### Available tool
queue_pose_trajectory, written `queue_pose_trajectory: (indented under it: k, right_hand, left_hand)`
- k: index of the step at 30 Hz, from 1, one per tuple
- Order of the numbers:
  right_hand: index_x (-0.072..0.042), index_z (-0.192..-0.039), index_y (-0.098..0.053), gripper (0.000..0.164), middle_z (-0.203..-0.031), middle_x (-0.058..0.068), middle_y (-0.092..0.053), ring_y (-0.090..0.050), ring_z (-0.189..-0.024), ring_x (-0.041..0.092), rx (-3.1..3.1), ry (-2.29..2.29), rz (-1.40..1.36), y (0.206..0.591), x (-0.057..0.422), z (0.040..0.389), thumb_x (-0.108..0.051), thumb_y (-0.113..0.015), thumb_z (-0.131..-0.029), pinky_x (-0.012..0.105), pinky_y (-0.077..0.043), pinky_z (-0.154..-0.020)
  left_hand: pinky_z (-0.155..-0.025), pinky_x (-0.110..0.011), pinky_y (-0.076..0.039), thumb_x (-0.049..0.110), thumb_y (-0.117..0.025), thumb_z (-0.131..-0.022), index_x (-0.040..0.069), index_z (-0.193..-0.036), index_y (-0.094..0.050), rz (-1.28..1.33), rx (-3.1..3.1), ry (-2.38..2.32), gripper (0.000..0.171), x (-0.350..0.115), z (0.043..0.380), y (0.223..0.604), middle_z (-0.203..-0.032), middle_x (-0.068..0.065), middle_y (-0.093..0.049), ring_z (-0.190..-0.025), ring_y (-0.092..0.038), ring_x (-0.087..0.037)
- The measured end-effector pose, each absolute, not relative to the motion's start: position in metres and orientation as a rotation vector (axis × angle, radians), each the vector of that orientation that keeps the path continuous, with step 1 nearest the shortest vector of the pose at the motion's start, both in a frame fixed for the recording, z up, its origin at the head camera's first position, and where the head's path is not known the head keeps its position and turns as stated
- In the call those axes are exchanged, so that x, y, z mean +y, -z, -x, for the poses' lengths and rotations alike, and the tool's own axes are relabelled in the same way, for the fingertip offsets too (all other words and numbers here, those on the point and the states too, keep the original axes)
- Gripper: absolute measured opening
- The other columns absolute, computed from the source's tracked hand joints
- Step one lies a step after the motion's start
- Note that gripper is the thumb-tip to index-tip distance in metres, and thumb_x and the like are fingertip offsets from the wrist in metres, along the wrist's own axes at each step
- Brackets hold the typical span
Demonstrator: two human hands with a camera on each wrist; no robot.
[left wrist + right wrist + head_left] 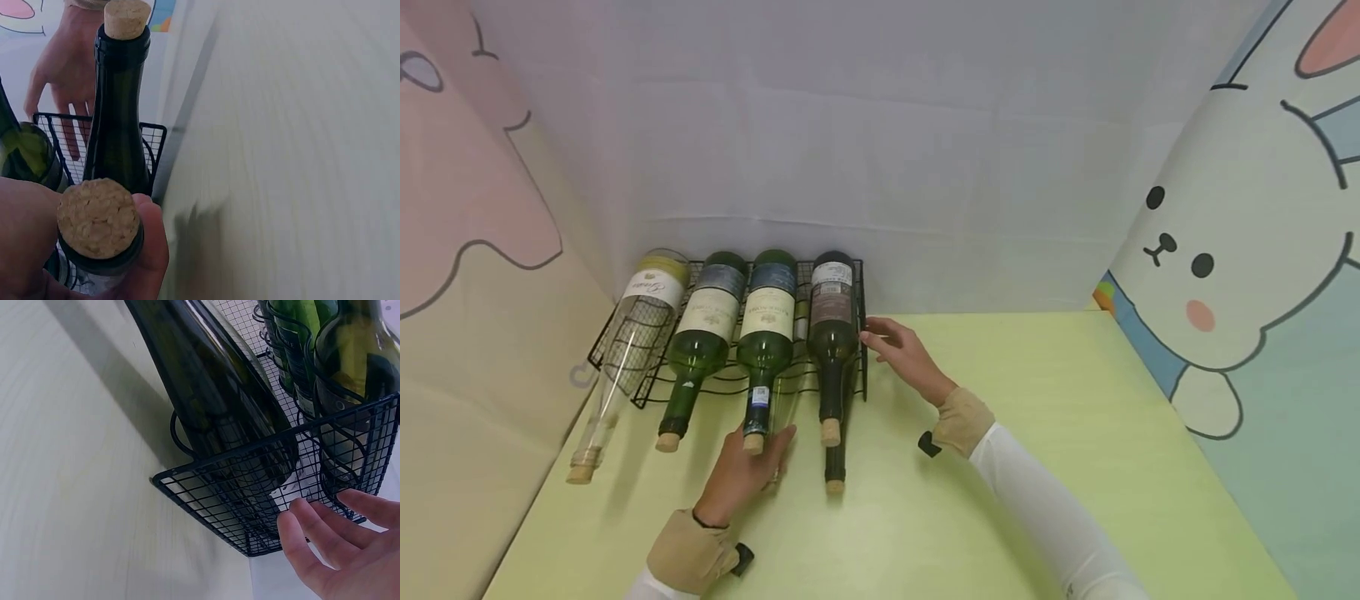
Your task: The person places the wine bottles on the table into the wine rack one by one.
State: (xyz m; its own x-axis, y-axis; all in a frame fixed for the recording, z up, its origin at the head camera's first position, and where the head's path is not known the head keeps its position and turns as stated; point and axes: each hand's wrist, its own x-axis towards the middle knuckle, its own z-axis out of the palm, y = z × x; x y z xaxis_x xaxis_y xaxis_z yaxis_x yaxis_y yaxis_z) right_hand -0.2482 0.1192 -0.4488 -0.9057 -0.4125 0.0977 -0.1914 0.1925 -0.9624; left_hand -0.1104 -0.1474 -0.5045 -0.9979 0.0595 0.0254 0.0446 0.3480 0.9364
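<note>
My left hand reaches in under the necks of the upper bottles. In the left wrist view its thumb and fingers curl round the neck of a wine bottle, just behind the cork; the bottle's body is hidden. Beside it a dark green bottle lies low in the black wire rack. Relaxed and slightly bent, the fingers of my right hand are right at the rack's mesh side, holding nothing. Above on the rack lie two green bottles with cream labels and a dark bottle.
A clear bottle with a cork lies at the rack's left end, its neck slanting toward the front. The rack stands on a pale yellow-green table against a white cloth wall. Cartoon-printed cloths hang at both sides.
</note>
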Motion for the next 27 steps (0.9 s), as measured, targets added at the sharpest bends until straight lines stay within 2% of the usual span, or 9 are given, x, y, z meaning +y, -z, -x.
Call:
queue_pose_trajectory:
  k: [3,7,10,15,18,22,25,27]
  right_hand:
    - [0.001,-0.15,-0.039,0.059,-0.144,0.019,-0.046,-0.052,-0.124,0.028,2.271,1.809,0.583,0.45,0.121,0.25,-0.033,-0.052,-0.104,0.052,-0.042,-0.095]
    - [0.001,-0.15,-0.039,0.059,-0.144,0.017,-0.046,-0.052,-0.125,0.027,2.266,1.812,0.584,0.45,0.121,0.25,-0.034,-0.052,-0.104,0.052,-0.042,-0.096]
    - [0.001,-0.15,-0.039,0.059,-0.143,0.016,-0.047,-0.052,-0.124,0.027,2.258,1.814,0.578,0.449,0.12,0.249,-0.034,-0.052,-0.104,0.051,-0.042,-0.096]
    - [0.002,-0.15,-0.038,0.059,-0.144,0.017,-0.046,-0.052,-0.124,0.028,2.256,1.822,0.573,0.45,0.119,0.248,-0.033,-0.052,-0.104,0.052,-0.042,-0.096]
    - [0.001,-0.15,-0.039,0.058,-0.144,0.018,-0.046,-0.052,-0.124,0.029,2.264,1.818,0.578,0.45,0.119,0.248,-0.033,-0.051,-0.104,0.051,-0.042,-0.096]
    - [0.0,-0.151,-0.038,0.058,-0.146,0.019,-0.044,-0.051,-0.126,0.03,2.261,1.796,0.588,0.45,0.119,0.249,-0.034,-0.05,-0.105,0.045,-0.044,-0.095]
    - [0.001,-0.151,-0.036,0.057,-0.147,0.021,-0.042,-0.05,-0.126,0.031,2.245,1.778,0.588,0.445,0.12,0.247,-0.031,-0.049,-0.106,0.044,-0.044,-0.096]
    - [0.002,-0.151,-0.035,0.057,-0.148,0.021,-0.04,-0.049,-0.127,0.03,2.232,1.774,0.581,0.446,0.121,0.247,-0.029,-0.049,-0.106,0.043,-0.044,-0.096]
  left_hand:
    - [-0.044,-0.031,-0.038,0.025,-0.062,-0.1,0.004,-0.11,-0.052,-0.116,2.549,-1.8,0.025,-0.146,0.114,0.505,-0.069,-0.013,-0.063,-0.041,-0.044,-0.017]
    - [-0.049,-0.031,-0.041,0.036,-0.06,-0.1,0.007,-0.111,-0.053,-0.049,2.529,-1.709,0.032,-0.147,0.113,0.501,-0.074,-0.011,-0.064,-0.047,-0.048,-0.018]
    - [-0.058,-0.032,-0.046,0.042,-0.054,-0.102,0.004,-0.116,-0.054,0.013,2.433,-1.685,0.041,-0.151,0.111,0.498,-0.084,-0.011,-0.066,-0.062,-0.06,-0.02]
    - [-0.07,-0.035,-0.05,0.035,-0.049,-0.106,-0.005,-0.126,-0.051,0.028,2.291,-1.737,0.045,-0.159,0.11,0.5,-0.098,-0.012,-0.067,-0.084,-0.067,-0.024]
    - [-0.069,-0.034,-0.05,0.032,-0.051,-0.106,-0.003,-0.123,-0.055,0.048,2.31,-1.717,0.04,-0.161,0.111,0.502,-0.095,-0.01,-0.068,-0.082,-0.067,-0.022]
    - [-0.062,-0.033,-0.047,0.033,-0.056,-0.103,0.003,-0.115,-0.061,0.071,2.416,-1.642,0.033,-0.16,0.112,0.502,-0.086,-0.005,-0.068,-0.071,-0.063,-0.02]
    - [-0.061,-0.033,-0.044,0.037,-0.06,-0.1,0.008,-0.11,-0.063,0.063,2.516,-1.564,0.031,-0.16,0.111,0.5,-0.081,-0.002,-0.068,-0.064,-0.057,-0.021]
    - [-0.062,-0.033,-0.042,0.041,-0.062,-0.098,0.009,-0.111,-0.064,0.059,2.579,-1.512,0.034,-0.161,0.111,0.5,-0.08,0.0,-0.068,-0.065,-0.056,-0.02]
